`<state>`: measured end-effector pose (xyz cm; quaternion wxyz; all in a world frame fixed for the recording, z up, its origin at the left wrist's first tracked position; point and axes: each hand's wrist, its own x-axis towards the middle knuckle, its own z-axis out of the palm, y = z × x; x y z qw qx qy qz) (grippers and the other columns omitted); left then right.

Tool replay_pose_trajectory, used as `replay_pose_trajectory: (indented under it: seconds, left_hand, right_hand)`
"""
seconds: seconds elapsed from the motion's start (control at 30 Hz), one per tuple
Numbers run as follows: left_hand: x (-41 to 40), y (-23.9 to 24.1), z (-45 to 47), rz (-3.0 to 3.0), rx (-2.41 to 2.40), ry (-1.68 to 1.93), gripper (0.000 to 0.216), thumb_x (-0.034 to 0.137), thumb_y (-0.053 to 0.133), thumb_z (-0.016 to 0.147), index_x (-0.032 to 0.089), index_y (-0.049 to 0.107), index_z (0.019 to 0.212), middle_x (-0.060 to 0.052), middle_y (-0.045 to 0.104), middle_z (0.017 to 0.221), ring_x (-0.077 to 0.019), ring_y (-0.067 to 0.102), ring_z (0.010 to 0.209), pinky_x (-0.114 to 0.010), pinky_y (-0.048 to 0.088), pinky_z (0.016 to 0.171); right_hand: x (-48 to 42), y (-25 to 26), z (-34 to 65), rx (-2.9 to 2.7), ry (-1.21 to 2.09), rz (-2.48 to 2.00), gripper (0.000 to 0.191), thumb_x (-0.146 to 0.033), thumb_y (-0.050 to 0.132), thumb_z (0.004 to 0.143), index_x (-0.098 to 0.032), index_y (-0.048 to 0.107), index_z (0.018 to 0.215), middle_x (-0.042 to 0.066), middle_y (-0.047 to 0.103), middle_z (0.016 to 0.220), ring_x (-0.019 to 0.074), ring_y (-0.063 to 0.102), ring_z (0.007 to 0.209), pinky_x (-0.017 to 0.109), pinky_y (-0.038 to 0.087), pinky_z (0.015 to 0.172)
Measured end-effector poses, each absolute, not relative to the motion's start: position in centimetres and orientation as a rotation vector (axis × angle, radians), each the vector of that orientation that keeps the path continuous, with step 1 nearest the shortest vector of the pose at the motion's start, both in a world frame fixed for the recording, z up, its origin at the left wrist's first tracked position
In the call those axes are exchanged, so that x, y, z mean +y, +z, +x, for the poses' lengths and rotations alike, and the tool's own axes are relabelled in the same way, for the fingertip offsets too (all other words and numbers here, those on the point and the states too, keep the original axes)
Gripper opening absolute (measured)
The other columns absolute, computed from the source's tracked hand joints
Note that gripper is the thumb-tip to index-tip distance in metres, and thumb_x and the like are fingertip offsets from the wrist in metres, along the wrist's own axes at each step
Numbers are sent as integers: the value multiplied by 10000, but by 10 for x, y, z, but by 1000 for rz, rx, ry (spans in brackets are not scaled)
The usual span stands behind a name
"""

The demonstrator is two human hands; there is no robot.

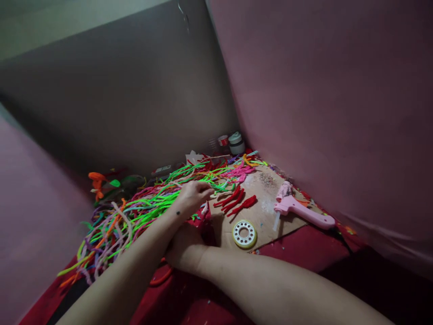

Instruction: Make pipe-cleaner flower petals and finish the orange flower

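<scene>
My left hand point(194, 197) reaches over the front of the pile of pipe cleaners point(158, 210), its fingers bent and drawn together. What they hold, if anything, is too small to tell. Below it my right hand point(186, 248) lies across, its fingers hidden behind my left forearm. A red pipe cleaner point(161, 279) curves out beside the right hand; whether that hand grips it cannot be seen. Just right of my left hand, bent red pipe-cleaner pieces point(235, 201) and a red bundle point(248, 202) rest on a cardboard sheet point(223, 232).
A yellow-edged tape roll point(244, 234) lies on the cardboard's front. A pink glue gun point(301, 210) with a clear glue stick lies to the right. At the back stand a lidded jar point(236, 143) and, far left, an orange pipe-cleaner flower point(97, 183). Pink walls point(321, 113) enclose the red-covered surface.
</scene>
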<state>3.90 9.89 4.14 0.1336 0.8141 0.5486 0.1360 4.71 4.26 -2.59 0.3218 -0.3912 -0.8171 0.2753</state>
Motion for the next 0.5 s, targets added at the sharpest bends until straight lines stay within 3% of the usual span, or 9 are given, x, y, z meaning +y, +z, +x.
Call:
replay_pose_trajectory:
  seconds: [0.07, 0.23, 0.5]
  left_hand:
    - [99, 46, 22, 2282, 1638, 584, 296, 391, 507, 681, 134, 651, 703, 2, 571, 565, -107, 465, 527, -209, 336, 511]
    - [108, 46, -34, 2064, 1795, 830, 299, 385, 566, 625, 136, 659, 762, 3, 599, 609, -109, 479, 548, -207, 346, 520]
    - [110, 26, -77, 1989, 1951, 805, 252, 373, 621, 541, 159, 664, 666, -25, 652, 624, -175, 565, 602, -257, 404, 589]
  right_hand:
    - [38, -25, 51, -2180, 728, -1040, 254, -245, 473, 774, -138, 669, 893, 134, 681, 833, 281, 633, 779, 320, 442, 583]
    - [28, -26, 56, -2114, 667, -953, 245, -282, 457, 767, -191, 681, 809, 78, 701, 796, 213, 639, 755, 261, 411, 607]
    - [26, -25, 55, -2149, 626, -949, 381, -415, 402, 826, -185, 679, 700, 70, 698, 719, 172, 616, 663, 245, 339, 546]
